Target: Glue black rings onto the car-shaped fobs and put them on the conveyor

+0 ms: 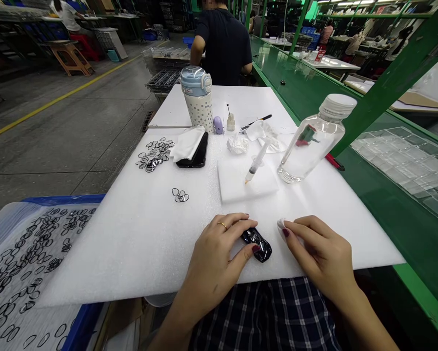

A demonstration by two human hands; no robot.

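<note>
Near the front edge of the white foam-topped table (131, 243), my left hand (219, 248) grips a small glossy black part (260, 246) shaped like a toy car body, fingers at its far end and thumb on its near side. To the right, my right hand (321, 248) pinches a small wad of white tissue (281, 224) between thumb and fingers, apart from the black part. Beyond the hands, a syringe (257, 163) with an orange tip leans on a white foam pad (237, 187). Several thin black rings (180, 195) lie to the left of the pad.
A clear bottle (310, 141) stands at right, near a green conveyor (380, 185). At the back are a tumbler (199, 105), a phone (199, 156) under tissue, a black ring pile (155, 153) and a small glass vial (230, 123). A blue-edged tray (83, 312) of rings sits lower left. A person (224, 41) is ahead.
</note>
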